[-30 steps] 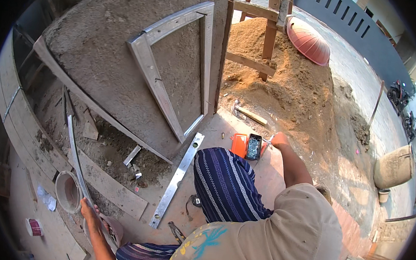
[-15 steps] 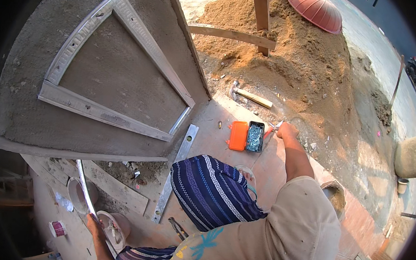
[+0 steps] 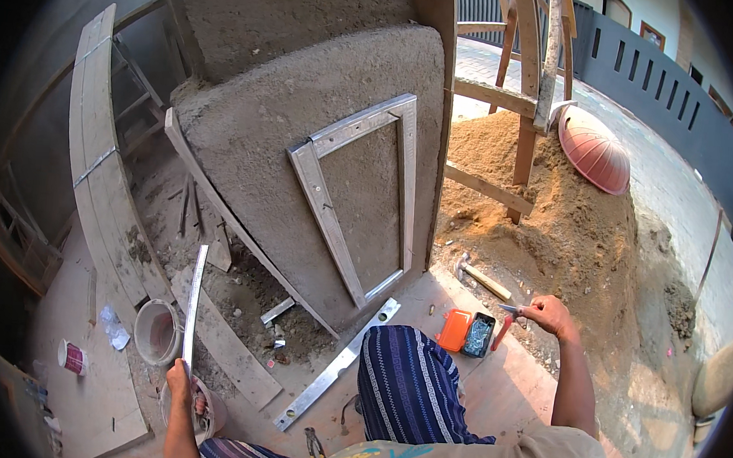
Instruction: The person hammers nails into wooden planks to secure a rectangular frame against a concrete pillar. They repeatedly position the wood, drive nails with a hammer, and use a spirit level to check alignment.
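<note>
My left hand (image 3: 179, 379) is closed round the lower part of a long, thin silver metal strip (image 3: 196, 290), which stands nearly upright above a bucket (image 3: 214, 417). Out to the right, my right hand (image 3: 550, 314) grips a pair of red-handled snips (image 3: 504, 328). Their grey jaws point left, and one red handle hangs down below. Close to them an open orange box (image 3: 453, 329) has its dark compartment full of small screws (image 3: 478, 333). Ahead, a silver metal frame (image 3: 331, 213) is fixed against the rough grey cement wall (image 3: 247, 129).
A hammer (image 3: 487, 280) lies by the sand heap (image 3: 550, 249). A spirit level (image 3: 337, 366) rests on the floor in front of the wall, with pliers (image 3: 314, 446) nearby. Another bucket (image 3: 157, 334) and planks (image 3: 96, 128) are on the left. A pink basin (image 3: 596, 151) leans on the sand.
My view has tilted up and turned left, showing more of the wall and yard. My right hand has lifted the snips away from the screw box. The strip now stands more upright.
</note>
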`<state>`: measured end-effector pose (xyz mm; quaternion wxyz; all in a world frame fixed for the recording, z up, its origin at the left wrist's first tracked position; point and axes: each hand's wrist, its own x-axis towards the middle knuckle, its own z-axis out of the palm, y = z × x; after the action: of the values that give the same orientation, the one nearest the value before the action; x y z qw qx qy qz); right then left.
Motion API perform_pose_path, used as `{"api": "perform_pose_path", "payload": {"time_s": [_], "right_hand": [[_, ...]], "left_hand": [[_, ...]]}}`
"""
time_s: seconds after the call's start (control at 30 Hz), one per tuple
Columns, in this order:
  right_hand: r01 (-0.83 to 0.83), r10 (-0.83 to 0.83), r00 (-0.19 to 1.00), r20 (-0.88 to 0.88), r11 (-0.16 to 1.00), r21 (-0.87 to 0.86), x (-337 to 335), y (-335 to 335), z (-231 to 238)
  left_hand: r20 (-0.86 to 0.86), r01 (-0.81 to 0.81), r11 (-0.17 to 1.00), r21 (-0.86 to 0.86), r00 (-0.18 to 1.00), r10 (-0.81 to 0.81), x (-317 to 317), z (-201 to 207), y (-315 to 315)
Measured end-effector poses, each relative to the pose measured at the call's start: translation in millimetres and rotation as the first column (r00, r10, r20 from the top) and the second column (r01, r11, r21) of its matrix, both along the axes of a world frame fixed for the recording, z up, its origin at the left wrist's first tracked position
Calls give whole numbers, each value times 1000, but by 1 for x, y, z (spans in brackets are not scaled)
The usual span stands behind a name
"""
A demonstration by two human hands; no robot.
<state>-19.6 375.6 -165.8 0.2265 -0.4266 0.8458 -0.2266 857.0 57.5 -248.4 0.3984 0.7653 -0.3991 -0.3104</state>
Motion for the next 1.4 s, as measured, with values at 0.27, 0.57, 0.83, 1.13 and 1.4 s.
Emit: {"api": "perform_pose_path", "payload": {"time_s": [0.27,0.57,0.83,1.13,1.4], "right_hand": [[-101,147,804,576,989,-112,148,-34,21],[-71,62,663,746,997,-20,188,-38,-25],[11,293,747,596,892,-453,249,-20,-12],[-411,688,671,275,655,-634,300,-119,134],[-875,900,435,35,431,-219,489,-226,156]], "left_hand": [[-44,80,997,-18,996,-81,-7,-10,-6],[-57,52,998,-43,997,-55,-21,41,-1],[141,53,992,-113,989,-37,-47,104,5],[202,5,950,-313,977,61,-49,134,26],[517,72,878,-474,830,211,-80,195,66]]}}
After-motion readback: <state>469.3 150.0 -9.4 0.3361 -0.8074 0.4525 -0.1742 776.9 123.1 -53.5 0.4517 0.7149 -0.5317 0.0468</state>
